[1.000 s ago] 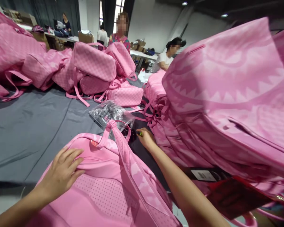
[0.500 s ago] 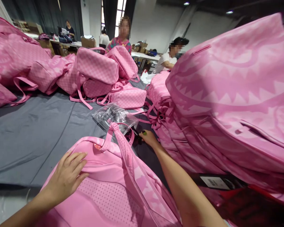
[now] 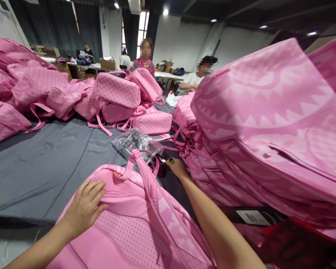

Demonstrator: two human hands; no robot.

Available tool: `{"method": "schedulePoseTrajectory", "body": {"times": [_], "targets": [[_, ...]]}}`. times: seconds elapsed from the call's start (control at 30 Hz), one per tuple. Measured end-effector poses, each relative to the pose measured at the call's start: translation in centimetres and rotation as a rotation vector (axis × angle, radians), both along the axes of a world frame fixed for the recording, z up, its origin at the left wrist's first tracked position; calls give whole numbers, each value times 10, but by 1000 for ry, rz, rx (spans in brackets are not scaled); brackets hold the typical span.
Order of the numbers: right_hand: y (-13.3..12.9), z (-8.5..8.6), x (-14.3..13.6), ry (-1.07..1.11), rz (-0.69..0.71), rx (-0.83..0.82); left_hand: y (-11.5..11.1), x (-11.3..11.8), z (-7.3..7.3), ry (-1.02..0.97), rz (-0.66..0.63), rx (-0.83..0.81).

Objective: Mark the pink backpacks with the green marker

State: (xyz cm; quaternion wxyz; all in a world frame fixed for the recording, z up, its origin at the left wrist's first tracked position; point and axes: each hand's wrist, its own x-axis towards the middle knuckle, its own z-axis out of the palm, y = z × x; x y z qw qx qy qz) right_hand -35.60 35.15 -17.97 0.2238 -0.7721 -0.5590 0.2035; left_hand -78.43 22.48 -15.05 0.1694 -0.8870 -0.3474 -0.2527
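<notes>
A pink backpack [image 3: 134,231] lies in front of me, its dotted back panel and shoulder strap facing up. My left hand [image 3: 86,203] rests flat on its upper left side, fingers stretched out and holding nothing. Beyond the bag's right edge, my right hand [image 3: 176,167] reaches down to the dark cloth with its fingers closed. Something small with a green spot and a pale tip shows at those fingers; its kind is unclear. Left of that hand, partly behind the backpack's top loop [image 3: 156,164], lies a clear plastic bag [image 3: 136,142] with dark contents.
Stacked pink camouflage backpacks [image 3: 257,101] rise close on my right. More pink checked bags [image 3: 119,89] line the back and left of the grey cloth [image 3: 58,160]. A black item with a white label [image 3: 252,217] lies at lower right. Several people are farther back.
The view has tilted up slightly, so more ceiling shows. A pale tip is now visible by my right fingers. My left hand stays on the backpack.
</notes>
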Motion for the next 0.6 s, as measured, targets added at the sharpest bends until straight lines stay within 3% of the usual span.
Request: {"method": "schedulePoseTrajectory", "body": {"times": [0.17, 0.33, 0.4, 0.5, 0.6], "targets": [[-15, 32, -12, 58, -170, 129, -2, -4, 6, -57, -26, -66], [-64, 92, -42, 106, -116, 331, -15, 12, 31, -382, 37, -261], [-95, 114, -67, 124, 21, 429, -21, 26, 45, -532, 129, -301], [-142, 134, -112, 81, 419, 675, -29, 48, 67, -645, 196, -279], [-177, 138, -147, -14, 748, 841, -40, 60, 84, -695, 41, -218]]}}
